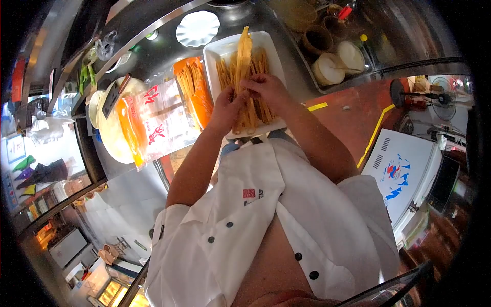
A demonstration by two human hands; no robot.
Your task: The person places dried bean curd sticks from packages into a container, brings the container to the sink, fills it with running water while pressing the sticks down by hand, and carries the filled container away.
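Note:
Over a white rectangular tray (279, 53) that holds long, thin yellow-brown sticks, both hands grip one wide, flat yellow strip (244, 51). My left hand (230, 105) closes on it from the left side, near its middle. From the right, my right hand (266, 89) pinches the same strip, its fingers close to those of the left. The strip's top end rises past the tray's far edge. Beside the tray on the left lies an orange open packet (197, 97) with more of the sticks.
A clear plastic bag (158, 120) with red print lies left of the packet, over a round board (115, 135) with a cleaver (110, 100). A white scalloped plate (198, 28) sits behind. Pots and containers (328, 70) stand at the back right.

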